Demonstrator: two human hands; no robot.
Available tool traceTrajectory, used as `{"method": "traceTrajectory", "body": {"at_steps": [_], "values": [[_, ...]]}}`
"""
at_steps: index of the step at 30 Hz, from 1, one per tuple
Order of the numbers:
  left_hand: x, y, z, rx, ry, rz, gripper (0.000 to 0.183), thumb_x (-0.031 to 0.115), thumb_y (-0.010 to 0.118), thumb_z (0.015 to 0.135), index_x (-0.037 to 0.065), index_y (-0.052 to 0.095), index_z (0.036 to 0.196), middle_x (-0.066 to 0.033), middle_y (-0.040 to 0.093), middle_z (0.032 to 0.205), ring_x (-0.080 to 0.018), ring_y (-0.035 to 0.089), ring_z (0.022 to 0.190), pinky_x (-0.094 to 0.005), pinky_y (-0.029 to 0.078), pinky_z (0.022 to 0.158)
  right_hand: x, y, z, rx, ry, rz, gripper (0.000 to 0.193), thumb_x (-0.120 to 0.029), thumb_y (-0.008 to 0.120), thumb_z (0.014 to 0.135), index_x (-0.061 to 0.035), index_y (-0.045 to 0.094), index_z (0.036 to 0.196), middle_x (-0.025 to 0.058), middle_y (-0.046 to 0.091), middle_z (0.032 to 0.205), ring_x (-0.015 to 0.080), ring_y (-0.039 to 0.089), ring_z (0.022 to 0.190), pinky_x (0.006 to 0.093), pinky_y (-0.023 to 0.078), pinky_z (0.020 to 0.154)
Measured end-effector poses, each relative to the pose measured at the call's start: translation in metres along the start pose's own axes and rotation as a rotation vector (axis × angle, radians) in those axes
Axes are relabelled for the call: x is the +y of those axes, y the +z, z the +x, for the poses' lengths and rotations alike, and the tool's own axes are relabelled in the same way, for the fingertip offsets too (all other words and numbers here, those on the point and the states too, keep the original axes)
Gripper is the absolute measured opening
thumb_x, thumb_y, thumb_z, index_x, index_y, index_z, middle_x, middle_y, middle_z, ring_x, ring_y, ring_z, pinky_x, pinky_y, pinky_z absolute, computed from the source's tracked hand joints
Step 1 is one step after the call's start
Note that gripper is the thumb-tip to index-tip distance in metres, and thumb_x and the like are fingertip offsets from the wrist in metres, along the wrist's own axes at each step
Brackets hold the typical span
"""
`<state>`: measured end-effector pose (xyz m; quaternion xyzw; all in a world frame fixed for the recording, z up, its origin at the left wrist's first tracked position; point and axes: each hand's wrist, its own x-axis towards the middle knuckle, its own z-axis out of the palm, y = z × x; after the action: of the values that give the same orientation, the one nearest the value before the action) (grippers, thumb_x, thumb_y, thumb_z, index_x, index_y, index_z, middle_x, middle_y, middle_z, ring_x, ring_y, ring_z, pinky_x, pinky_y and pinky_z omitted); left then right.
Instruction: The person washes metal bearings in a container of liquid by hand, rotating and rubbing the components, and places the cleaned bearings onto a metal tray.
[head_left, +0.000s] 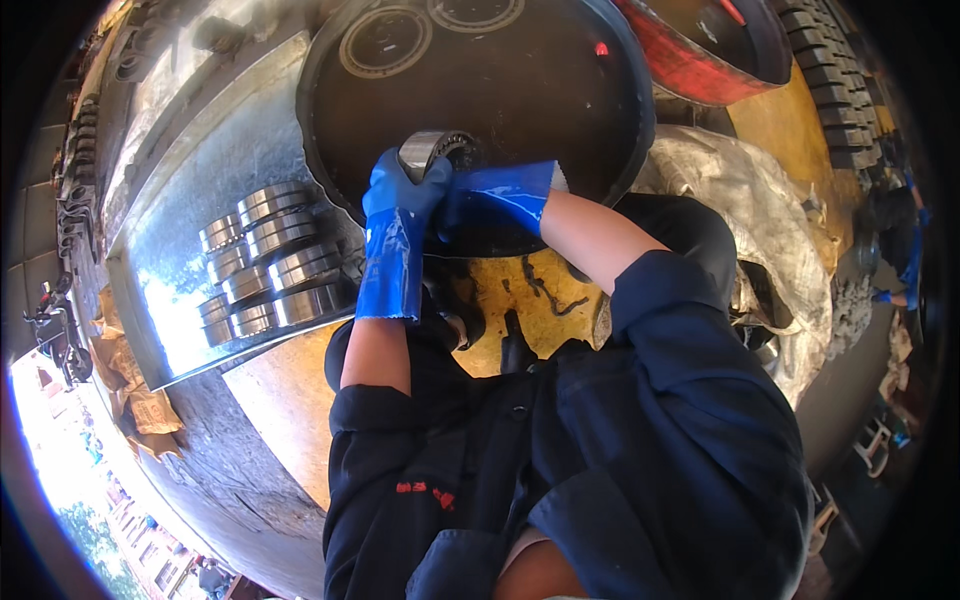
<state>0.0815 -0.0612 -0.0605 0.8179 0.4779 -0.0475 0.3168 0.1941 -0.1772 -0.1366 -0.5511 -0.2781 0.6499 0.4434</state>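
A shiny steel roller bearing [420, 152] is held up over the near left part of a wide, round, dark basin [560, 130] of dark liquid. My left hand [402, 188], in a blue rubber glove, is closed round the bearing's near left side. Beside it, my right hand [462, 195] wears a matching glove and is close against the bearing's near right side. Its fingers are in shadow and hidden, so their grip does not show. Two large rings, a left ring [386, 42] and a right ring [475, 8], show at the basin's far side.
Several polished bearings [285, 240] stand in stacks on a shiny metal sheet [180, 290] at the left. A red tub [690, 60] stands at the far right, near a black tyre [830, 90]. A pale woven sack [740, 190] lies right of the basin. Torn brown paper [130, 385] lies at the left.
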Motion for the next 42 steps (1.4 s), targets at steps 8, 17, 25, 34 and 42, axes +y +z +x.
{"method": "traceTrajectory", "body": {"at_steps": [8, 17, 25, 34, 42], "values": [[-0.002, 0.002, 0.007, -0.038, -0.034, -0.017, 0.095, 0.066, 0.076, 0.079, 0.007, 0.052, 0.150, -0.0251, 0.061, 0.143, -0.0427, 0.061, 0.131, -0.0473, 0.051, 0.108, 0.044, 0.020, 0.038, 0.311, -0.274, -0.871, 0.030, -0.028, 0.060, 0.102, -0.0076, 0.072, 0.120, 0.0118, 0.076, 0.113, 0.0232, 0.072, 0.102, 0.0372, 0.056, 0.086], [-0.002, -0.005, 0.000, 0.018, -0.010, -0.030, 0.079, 0.059, 0.077, 0.081, 0.008, 0.060, 0.139, -0.0239, 0.066, 0.134, -0.0413, 0.065, 0.124, -0.0465, 0.053, 0.106, 0.003, 0.024, 0.009, 0.208, -0.258, -0.160, 0.030, -0.026, 0.057, 0.104, -0.0081, 0.069, 0.126, 0.0140, 0.076, 0.114, 0.0256, 0.072, 0.106, 0.0382, 0.056, 0.089], [0.002, -0.001, 0.005, -0.014, -0.022, -0.020, 0.082, 0.059, 0.077, 0.081, 0.009, 0.058, 0.143, -0.0234, 0.065, 0.138, -0.0404, 0.064, 0.127, -0.0455, 0.052, 0.108, -0.001, 0.018, 0.008, 0.148, -0.206, -0.252, 0.029, -0.021, 0.060, 0.104, -0.0072, 0.067, 0.129, 0.0138, 0.072, 0.120, 0.0223, 0.068, 0.111, 0.0368, 0.055, 0.093], [-0.005, -0.006, 0.008, -0.040, -0.043, -0.056, 0.082, 0.059, 0.077, 0.082, 0.010, 0.057, 0.144, -0.0241, 0.063, 0.140, -0.0414, 0.063, 0.129, -0.0466, 0.051, 0.109, -0.009, 0.038, 0.010, 0.294, -0.239, -0.101, 0.028, -0.013, 0.064, 0.102, -0.0056, 0.067, 0.129, 0.0144, 0.071, 0.122, 0.0205, 0.067, 0.110, 0.0362, 0.055, 0.093], [0.001, -0.006, 0.008, -0.058, -0.052, -0.024, 0.081, 0.058, 0.077, 0.083, 0.009, 0.057, 0.144, -0.0241, 0.065, 0.138, -0.0415, 0.063, 0.128, -0.0463, 0.052, 0.108, 0.020, 0.010, 0.033, 0.028, 0.096, 0.018, 0.027, -0.008, 0.062, 0.101, -0.0038, 0.069, 0.127, 0.0151, 0.073, 0.114, 0.0202, 0.069, 0.106, 0.0363, 0.056, 0.089]]}}
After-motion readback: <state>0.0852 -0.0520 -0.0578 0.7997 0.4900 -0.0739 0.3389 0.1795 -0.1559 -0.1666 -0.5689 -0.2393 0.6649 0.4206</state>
